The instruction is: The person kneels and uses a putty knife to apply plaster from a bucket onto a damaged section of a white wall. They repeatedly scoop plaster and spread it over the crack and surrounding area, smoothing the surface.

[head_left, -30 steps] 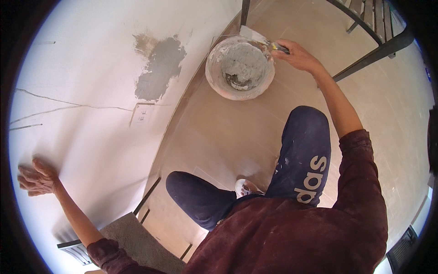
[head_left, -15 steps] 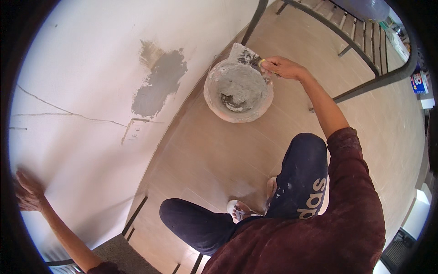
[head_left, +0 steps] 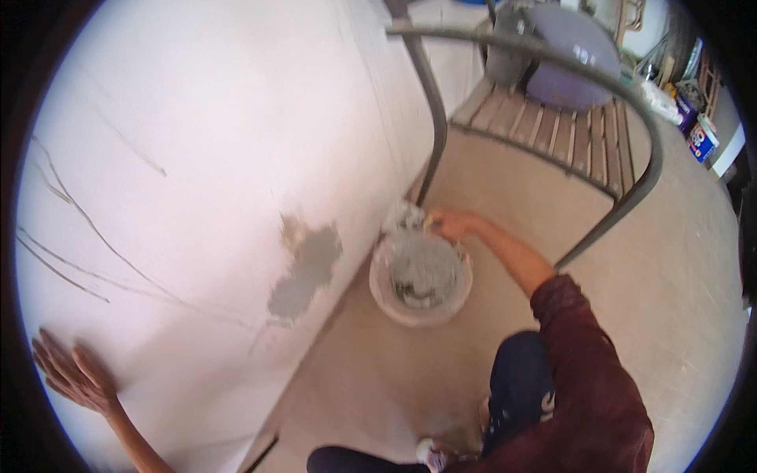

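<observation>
On the white wall at the left, my left hand (head_left: 75,377) rests with its fingers spread. My right hand (head_left: 454,226) is closed around the handle of a trowel (head_left: 404,216) at the far rim of a round basin (head_left: 379,288). Grey mortar coats the flat blade, whose exact outline is blurred. More grey mortar (head_left: 427,268) fills part of the basin, with a darker hollow on its near side. The basin stands on the floor close to the wall. Left of it, a smeared grey patch (head_left: 310,268) covers the lower wall, with a brownish area at its upper edge.
A metal-framed chair with wooden slats (head_left: 524,130) stands beyond the basin, carrying a purple rounded object (head_left: 574,67) and a grey container (head_left: 509,51). A blue and red tub (head_left: 700,140) sits farther right. Long cracks or lines mark the wall. My bent knees are below.
The view has tilted upward, so the basin and patch sit lower and more of the chair shows. My right hand keeps hold of the trowel at the rim; my left hand stays on the wall.
</observation>
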Demonstrator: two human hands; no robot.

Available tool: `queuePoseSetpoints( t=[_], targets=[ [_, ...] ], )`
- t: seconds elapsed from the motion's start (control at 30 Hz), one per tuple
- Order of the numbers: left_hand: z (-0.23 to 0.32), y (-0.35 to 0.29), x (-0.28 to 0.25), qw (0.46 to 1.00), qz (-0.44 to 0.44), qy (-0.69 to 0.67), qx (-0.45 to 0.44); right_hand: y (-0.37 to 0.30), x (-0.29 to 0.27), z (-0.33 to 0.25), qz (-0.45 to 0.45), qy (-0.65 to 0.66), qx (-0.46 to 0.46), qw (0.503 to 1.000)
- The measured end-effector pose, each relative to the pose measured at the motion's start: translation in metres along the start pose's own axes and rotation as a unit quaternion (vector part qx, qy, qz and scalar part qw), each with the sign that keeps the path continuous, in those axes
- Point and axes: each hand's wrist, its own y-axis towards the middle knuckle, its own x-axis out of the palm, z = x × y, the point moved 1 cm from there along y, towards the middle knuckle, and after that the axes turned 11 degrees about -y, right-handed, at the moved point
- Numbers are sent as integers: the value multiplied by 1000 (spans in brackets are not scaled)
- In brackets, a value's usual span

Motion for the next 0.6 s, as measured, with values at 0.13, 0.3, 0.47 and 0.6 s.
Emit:
queuePoseSetpoints(
  t=[0.13,0.3,0.47,0.6],
  targets=[
    [24,-13,14,996,-13,-48,-68,11,-9,19,0,-48,80,996],
    [18,-8,6,996,-24,-8,-84,15,-17,-15,7,-71,-16,997],
    [18,-6,4,995,-35,4,-89,-25,-24,-58,-54,-39,-82,994],
    [32,12,-5,995,-30,-41,-84,-60,-17,-68,-72,-64,-136,986]
  ],
)
